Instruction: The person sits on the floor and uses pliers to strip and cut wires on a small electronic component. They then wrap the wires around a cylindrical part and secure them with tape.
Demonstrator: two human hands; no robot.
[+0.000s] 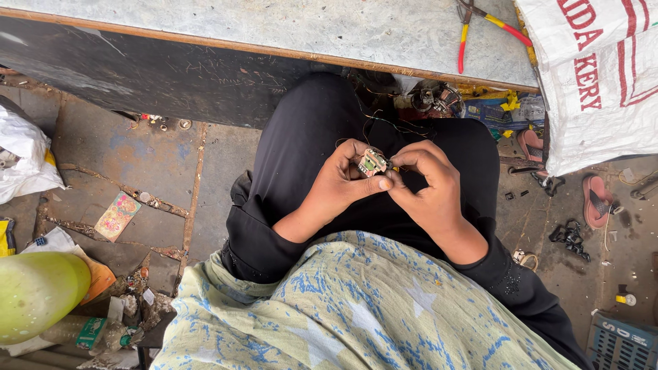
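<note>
Head view, looking down onto the lap of a seated person in black sleeves and trousers, with a pale green and blue patterned cloth (343,308) draped across the near side.

Left hand (339,181): fingers curled closed around a small electronic part (372,162), thumb pressed along its lower edge. The part is a compact greenish block with metal bits, held above the lap, between the 2 hands, near the middle of the frame.

Right hand (428,181): fingers bent in tight, thumb and forefinger pinched at the right edge of the same part. Whether they grip the part itself or a thin wire at its side cannot be told. Thin dark wires (384,123) trail from the part up over the knee.

Surroundings: a grey worktop (308,27) runs across the top of the frame, with red and yellow handled pliers (473,27) lying on it. A white woven sack (596,75) stands at top right. Pink sandals (596,199) lie on the stone floor to the right, well apart from the hands. A green rounded container (38,294) sits at the lower left, a white plastic bag (24,157) above it.
</note>
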